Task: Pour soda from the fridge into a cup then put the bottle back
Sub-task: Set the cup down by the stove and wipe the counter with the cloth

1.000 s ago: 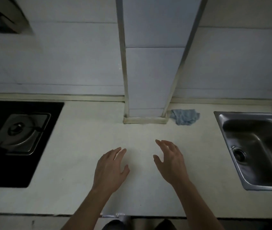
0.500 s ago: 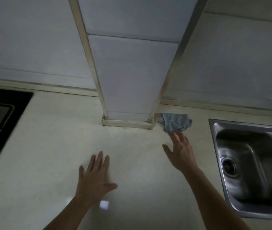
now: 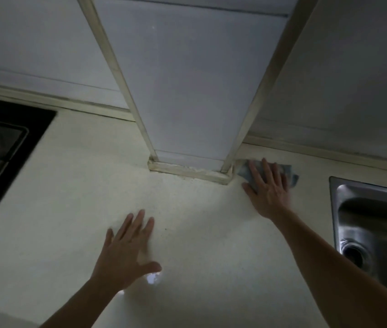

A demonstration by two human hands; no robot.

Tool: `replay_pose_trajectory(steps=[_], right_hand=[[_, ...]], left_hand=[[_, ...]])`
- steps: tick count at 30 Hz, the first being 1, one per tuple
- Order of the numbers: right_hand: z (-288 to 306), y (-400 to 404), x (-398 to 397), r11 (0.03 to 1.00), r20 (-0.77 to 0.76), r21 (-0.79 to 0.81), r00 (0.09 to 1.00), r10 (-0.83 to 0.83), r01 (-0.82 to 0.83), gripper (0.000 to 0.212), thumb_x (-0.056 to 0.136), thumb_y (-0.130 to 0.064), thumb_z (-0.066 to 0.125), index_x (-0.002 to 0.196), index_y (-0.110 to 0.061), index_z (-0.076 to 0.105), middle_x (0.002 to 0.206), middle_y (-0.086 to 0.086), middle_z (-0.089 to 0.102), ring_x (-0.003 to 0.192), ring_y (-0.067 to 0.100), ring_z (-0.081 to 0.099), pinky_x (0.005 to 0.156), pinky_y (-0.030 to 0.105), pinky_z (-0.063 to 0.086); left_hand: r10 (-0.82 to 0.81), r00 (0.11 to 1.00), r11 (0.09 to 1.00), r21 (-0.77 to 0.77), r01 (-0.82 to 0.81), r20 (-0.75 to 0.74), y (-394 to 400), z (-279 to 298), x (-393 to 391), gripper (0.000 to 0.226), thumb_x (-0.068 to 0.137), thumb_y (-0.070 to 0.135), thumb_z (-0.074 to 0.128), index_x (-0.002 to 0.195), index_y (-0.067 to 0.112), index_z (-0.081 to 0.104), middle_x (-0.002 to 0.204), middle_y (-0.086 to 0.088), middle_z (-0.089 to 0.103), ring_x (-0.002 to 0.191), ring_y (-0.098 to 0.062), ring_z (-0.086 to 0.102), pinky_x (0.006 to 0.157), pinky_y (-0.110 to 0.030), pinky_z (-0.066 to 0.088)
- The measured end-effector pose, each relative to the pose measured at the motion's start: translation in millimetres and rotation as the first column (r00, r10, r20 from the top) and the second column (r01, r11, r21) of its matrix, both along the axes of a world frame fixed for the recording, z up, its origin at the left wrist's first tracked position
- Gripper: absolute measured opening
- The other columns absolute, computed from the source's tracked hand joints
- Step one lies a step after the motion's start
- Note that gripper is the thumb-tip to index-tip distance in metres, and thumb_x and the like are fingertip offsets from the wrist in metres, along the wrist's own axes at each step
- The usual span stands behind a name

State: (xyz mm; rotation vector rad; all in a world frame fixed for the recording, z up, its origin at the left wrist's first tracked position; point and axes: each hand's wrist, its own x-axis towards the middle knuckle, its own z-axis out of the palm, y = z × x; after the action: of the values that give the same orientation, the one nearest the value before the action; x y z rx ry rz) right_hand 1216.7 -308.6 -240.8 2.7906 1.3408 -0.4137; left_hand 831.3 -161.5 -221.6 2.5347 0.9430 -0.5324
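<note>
Far left, the black stove sits sunk into the pale surface, one burner blurred at the edge of the view. Moving in, the left hand lies low over the surface with its palm down, fingers spread and pointing away from the person, thumb out to the right. Its grip is wide open and holds nothing. Whether the palm actually touches the surface is hard to tell in this dim light; a small bright glint shows just by the thumb.

In the middle, a tiled column comes down from the wall and meets the surface, trimmed with a pale strip at its foot.

Right of the column's base, the right hand is stretched out at arm's length and laid flat on a blue-grey cloth, which lies bunched in the corner where column and wall meet. The fingers are extended over the cloth, not curled round it; the grip is open, pressing on top, with cloth showing past the fingertips and on the right.

Far right, the steel sink with its drain.

No bottle, cup or fridge appears anywhere in this view.
</note>
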Motion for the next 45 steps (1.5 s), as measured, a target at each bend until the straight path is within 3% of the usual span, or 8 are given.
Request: replay_pose_trajectory(steps=[4,8,16,19,22,26,37,45], right_hand=[[0.9,-8.8,-12.8,1.000,-0.033,-0.015,0.999,0.026,-0.026,0.075,0.090,-0.072,0.007,0.153,-0.038,-0.012,0.165,0.004,-0.007,0.151,0.032,-0.006,0.120,0.052,-0.003],[2.4,-29.9,-60.3,0.996,-0.060,-0.027,0.995,0.085,-0.087,0.075,0.090,-0.074,0.004,0.151,-0.038,-0.020,0.163,0.005,-0.017,0.149,0.035,-0.013,0.116,0.051,-0.012],[14.6,-54.1,-195.8,0.906,-0.125,0.052,0.897,0.423,-0.420,0.063,0.100,-0.066,0.015,0.155,-0.040,-0.001,0.166,-0.001,-0.003,0.151,0.027,-0.008,0.120,0.058,0.006],[21.3,-46.7,-205.4,0.978,-0.144,0.127,0.972,0.184,-0.166,0.069,0.098,-0.067,0.007,0.157,-0.030,0.005,0.166,0.003,-0.004,0.151,0.022,-0.010,0.123,0.052,0.007],[17.9,-26.7,-218.8,0.989,-0.136,0.015,0.980,-0.142,0.145,0.090,0.090,-0.074,-0.004,0.155,-0.012,-0.009,0.162,0.015,-0.017,0.148,0.029,-0.020,0.123,0.045,-0.002],[4.5,-1.5,-239.0,0.978,-0.086,-0.015,0.974,-0.210,0.209,0.094,0.093,-0.075,0.009,0.154,-0.007,-0.013,0.161,0.019,-0.020,0.148,0.033,-0.021,0.122,0.048,-0.005],[3.1,140.0,-272.3,0.995,-0.110,0.045,0.990,0.093,-0.088,0.095,0.091,-0.076,0.006,0.154,-0.008,-0.011,0.160,0.018,-0.022,0.146,0.034,-0.023,0.121,0.052,-0.004],[8.8,54.6,-340.0,0.927,-0.094,0.027,0.923,0.374,-0.373,0.092,0.094,-0.076,0.013,0.155,-0.007,0.005,0.164,0.014,-0.006,0.151,0.029,-0.012,0.122,0.051,0.009]], left_hand=[[-0.004,1.000,1.000,0.019,0.003,0.027,0.3,-4.9,-2.4,0.117,0.065,0.098,0.036,0.156,0.035,-0.003,0.163,0.006,-0.018,0.150,-0.021,-0.016,0.117,-0.060,0.006],[0.000,1.000,1.000,0.009,0.000,-0.002,0.4,-2.5,0.4,0.117,0.065,0.094,0.038,0.153,0.036,-0.014,0.159,0.008,-0.030,0.147,-0.019,-0.025,0.117,-0.056,0.001],[-0.029,0.996,1.000,0.003,0.030,-0.080,-1.1,10.3,7.1,0.118,0.071,0.090,0.042,0.155,0.029,-0.014,0.161,0.000,-0.028,0.150,-0.025,-0.020,0.118,-0.061,0.004],[0.003,1.000,1.000,-0.027,-0.003,0.014,6.3,16.1,-2.3,0.109,0.074,0.091,0.034,0.156,0.033,-0.008,0.164,0.002,-0.020,0.152,-0.022,-0.012,0.120,-0.055,0.005],[0.027,0.999,0.998,0.051,-0.029,0.043,22.8,17.7,-40.9,0.107,0.072,0.093,0.024,0.157,0.033,-0.004,0.165,0.006,-0.017,0.153,-0.020,-0.008,0.121,-0.051,0.008],[0.091,0.995,0.992,0.094,-0.088,-0.032,45.7,9.8,-101.7,0.109,0.066,0.090,0.013,0.157,0.033,-0.002,0.164,0.003,-0.016,0.153,-0.022,-0.007,0.120,-0.057,0.013],[0.089,0.993,0.995,0.044,-0.086,-0.082,51.1,7.8,-111.2,0.097,0.080,0.083,0.035,0.152,0.043,-0.016,0.162,0.003,-0.027,0.151,-0.026,-0.019,0.116,-0.065,0.008],[0.012,1.000,1.000,0.028,-0.012,-0.002,93.1,19.5,-133.8,0.073,0.094,0.066,0.036,0.156,0.042,0.005,0.165,0.013,-0.007,0.153,-0.016,0.003,0.112,-0.051,0.033]])
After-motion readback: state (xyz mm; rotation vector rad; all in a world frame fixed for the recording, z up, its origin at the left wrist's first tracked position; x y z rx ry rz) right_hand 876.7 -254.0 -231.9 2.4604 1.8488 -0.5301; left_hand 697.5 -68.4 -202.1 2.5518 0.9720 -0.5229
